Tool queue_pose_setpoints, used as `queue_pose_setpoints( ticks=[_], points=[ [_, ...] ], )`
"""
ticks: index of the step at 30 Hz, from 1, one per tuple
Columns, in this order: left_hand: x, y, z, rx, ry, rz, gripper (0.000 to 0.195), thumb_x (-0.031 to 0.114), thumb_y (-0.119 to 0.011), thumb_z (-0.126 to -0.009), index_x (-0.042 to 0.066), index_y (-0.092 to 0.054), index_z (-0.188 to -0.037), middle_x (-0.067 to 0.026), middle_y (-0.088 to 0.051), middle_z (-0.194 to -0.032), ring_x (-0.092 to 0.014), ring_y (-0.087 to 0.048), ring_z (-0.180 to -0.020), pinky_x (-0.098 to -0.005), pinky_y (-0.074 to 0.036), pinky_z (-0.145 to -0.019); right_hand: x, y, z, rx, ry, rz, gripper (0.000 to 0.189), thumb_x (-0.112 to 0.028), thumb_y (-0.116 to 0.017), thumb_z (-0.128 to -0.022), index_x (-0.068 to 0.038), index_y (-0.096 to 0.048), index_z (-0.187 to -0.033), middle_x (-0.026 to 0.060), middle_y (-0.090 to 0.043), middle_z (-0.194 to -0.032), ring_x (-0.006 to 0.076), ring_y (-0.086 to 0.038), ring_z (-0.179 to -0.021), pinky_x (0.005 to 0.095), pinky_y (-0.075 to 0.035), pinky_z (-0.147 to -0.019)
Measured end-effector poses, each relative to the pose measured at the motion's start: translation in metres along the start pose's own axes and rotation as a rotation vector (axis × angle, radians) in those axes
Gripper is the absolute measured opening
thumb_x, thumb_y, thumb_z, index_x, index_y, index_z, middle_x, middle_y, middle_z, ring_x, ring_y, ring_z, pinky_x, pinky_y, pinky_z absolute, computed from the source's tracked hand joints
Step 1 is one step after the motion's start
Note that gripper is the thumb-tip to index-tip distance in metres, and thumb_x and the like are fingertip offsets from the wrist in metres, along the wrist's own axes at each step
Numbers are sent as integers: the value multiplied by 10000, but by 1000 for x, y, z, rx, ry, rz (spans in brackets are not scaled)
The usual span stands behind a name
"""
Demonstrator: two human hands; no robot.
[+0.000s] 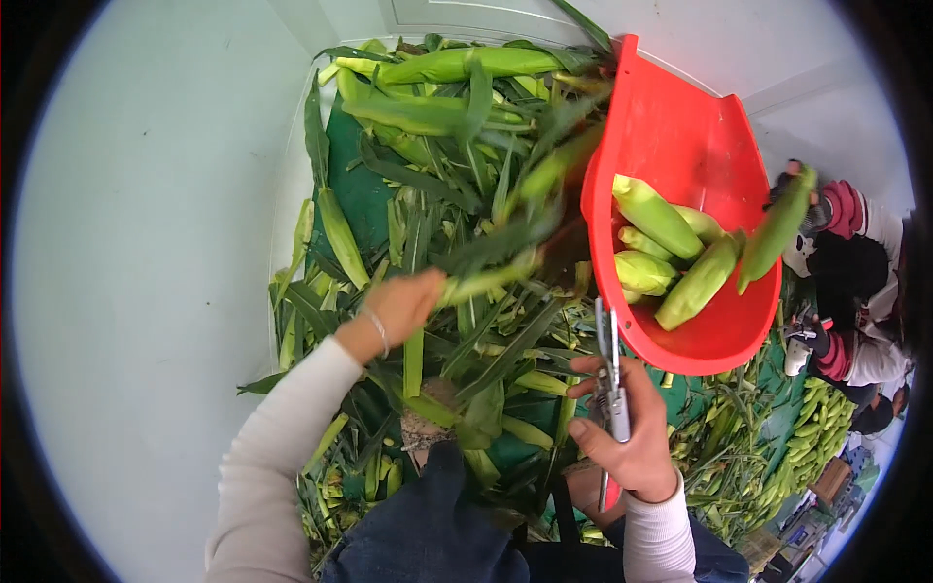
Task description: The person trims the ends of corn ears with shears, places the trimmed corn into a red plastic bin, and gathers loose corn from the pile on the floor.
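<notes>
My left hand (402, 310) is closed around the stalk end of a green, leafy ear of corn (492, 280), which is blurred by motion. In my right hand (635, 437) rest metal pruning shears (618, 415) with a red grip end, blades pointing away from me. Just beyond the shears stands a red plastic scoop-shaped bin (678, 131), holding several trimmed ears of corn in green husk (700, 280). At the bin's right rim a co-worker's gloved hand (820, 204) holds another husked ear (778, 226).
Cut corn leaves and stalks (466, 350) cover the green floor (350, 146) around my legs. More untrimmed ears (466, 65) are heaped against the white wall (146, 218). At the right, co-workers (853, 270) sit near a pile of ears (816, 419).
</notes>
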State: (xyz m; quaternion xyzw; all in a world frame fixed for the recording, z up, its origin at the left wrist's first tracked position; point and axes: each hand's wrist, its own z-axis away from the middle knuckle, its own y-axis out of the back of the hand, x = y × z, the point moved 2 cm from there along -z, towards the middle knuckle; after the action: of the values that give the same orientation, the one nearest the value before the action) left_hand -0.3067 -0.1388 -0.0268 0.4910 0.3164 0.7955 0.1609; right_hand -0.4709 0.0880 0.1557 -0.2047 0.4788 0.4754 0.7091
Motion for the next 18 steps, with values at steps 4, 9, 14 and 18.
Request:
queue_pose_setpoints(
  ticks=[4, 9, 14, 18],
  points=[
    [-10, 0, 63, -739, 18, -65, 241, 303, -585, -882, 70, -622, -928, -172, -657, -845, -346, -632, -806, -430, -490, -726, 15, 4, 10, -111, -30, 146, 571, -117, -763, -705, 5, -479, -1186, 109, -624, -950, 171, -608, -813, 303, -492, -741],
    [-12, 104, -30, 328, -41, -106, 142, 151, -606, -875, 43, -628, -965, -143, -657, -884, -320, -628, -786, -381, -509, -698, 26, -16, 17, -276, -181, 366, 531, -194, -755, -704, 27, -490, -1107, 193, -612, -845, 316, -624, -726, 379, -502, -682],
    [-23, 177, -185, 621, -359, -402, 413, 82, -533, -787, 49, -561, -1197, -196, -566, -1181, -366, -520, -1123, -400, -411, -1001, 25, -56, 12, -458, -108, 330, 457, -191, -751, -698, 48, -501, -997, 234, -595, -825, 413, -610, -771, 432, -495, -683],
    [22, 108, -199, 104, 94, -689, 649, 371, -692, -731, 37, -531, -1263, -192, -525, -1262, -381, -501, -1173, -415, -421, -1001, 49, -56, 9, -420, -50, 344, 419, -197, -748, -692, 29, -502, -945, 223, -578, -790, 406, -605, -772, 447, -488, -685]
  ],
)
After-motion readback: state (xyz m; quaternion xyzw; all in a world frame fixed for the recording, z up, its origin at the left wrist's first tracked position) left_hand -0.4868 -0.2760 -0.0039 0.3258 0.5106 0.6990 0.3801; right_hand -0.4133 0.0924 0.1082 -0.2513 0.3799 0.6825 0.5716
